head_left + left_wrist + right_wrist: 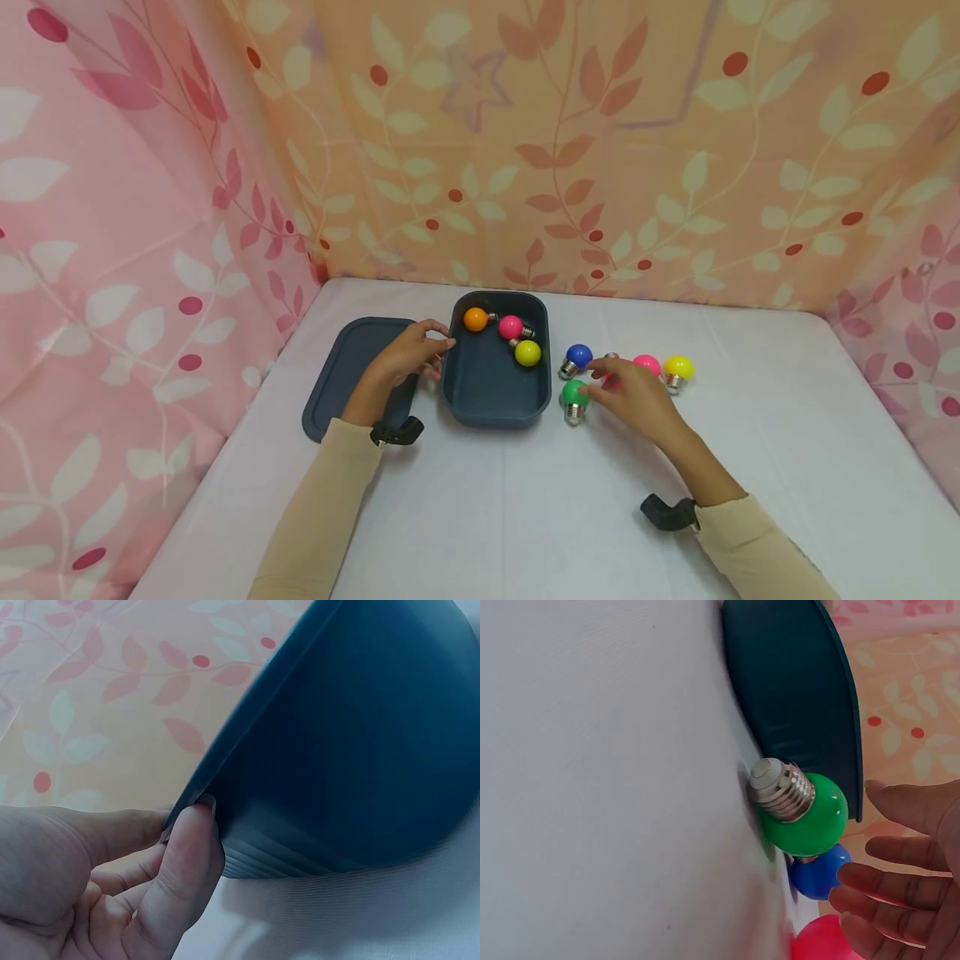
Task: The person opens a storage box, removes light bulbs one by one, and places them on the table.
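At the left wall of a dark blue-grey plastic container (495,417), my left hand (408,352) pinches the rim between thumb and fingers, as the left wrist view shows. Inside lie an orange bulb (476,319), a pink bulb (511,327) and a yellow-green bulb (528,353). My right hand (636,398) hovers with spread fingers over bulbs on the table, holding nothing. Closest to its fingertips are a green bulb (810,817) and a blue bulb (821,871). A pink bulb (646,364) and a yellow bulb (678,367) lie beyond; another reddish bulb is mostly hidden.
A matching flat lid (341,375) lies left of the container, partly under the left forearm. White cloth (480,517) covers the table. Floral curtains (540,167) hang behind it and at both sides.
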The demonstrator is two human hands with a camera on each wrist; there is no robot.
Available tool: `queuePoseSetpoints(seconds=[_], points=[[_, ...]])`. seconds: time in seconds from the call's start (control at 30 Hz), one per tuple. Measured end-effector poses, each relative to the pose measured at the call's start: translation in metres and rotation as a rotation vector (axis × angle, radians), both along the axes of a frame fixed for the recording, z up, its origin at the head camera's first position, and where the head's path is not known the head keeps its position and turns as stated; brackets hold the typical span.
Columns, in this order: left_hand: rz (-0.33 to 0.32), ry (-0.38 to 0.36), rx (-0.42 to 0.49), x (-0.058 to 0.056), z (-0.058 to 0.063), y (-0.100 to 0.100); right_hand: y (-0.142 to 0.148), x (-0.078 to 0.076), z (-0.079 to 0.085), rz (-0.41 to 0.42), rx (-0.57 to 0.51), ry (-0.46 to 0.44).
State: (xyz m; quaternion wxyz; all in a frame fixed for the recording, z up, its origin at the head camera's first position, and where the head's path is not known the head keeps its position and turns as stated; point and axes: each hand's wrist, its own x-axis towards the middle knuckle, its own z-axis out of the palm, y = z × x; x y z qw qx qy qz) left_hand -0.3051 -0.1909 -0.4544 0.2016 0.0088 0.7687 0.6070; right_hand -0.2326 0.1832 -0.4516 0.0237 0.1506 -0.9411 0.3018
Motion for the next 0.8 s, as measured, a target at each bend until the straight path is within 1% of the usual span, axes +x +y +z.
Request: queuePoseSetpoints(seconds=[0.1, 0.27, 0.43, 0.53, 0.67, 0.8], points=[[-0.001, -0.002, 0.004, 0.001, 0.001, -0.001, 0.001, 0.003, 0.006, 0.003, -0.014, 0.01], [-0.006, -0.004, 0.014, 0.002, 0.002, -0.001, -0.001, 0.01, 0.021, -0.003, -0.034, 0.0], [-0.019, -0.01, 0.031, 0.0, 0.0, 0.001, -0.005, 0.015, 0.035, 0.013, -0.062, 0.008], [-0.015, -0.015, 0.028, 0.0, -0.001, 0.001, -0.009, 0.015, 0.042, 0.048, -0.066, 0.032], [-0.006, -0.013, 0.022, 0.001, 0.0, 0.0, -0.018, 0.013, 0.053, 0.101, -0.034, 0.071], [-0.009, 0.0, 0.009, 0.002, 0.0, -0.001, -0.028, 0.01, 0.063, 0.135, -0.014, 0.067]])
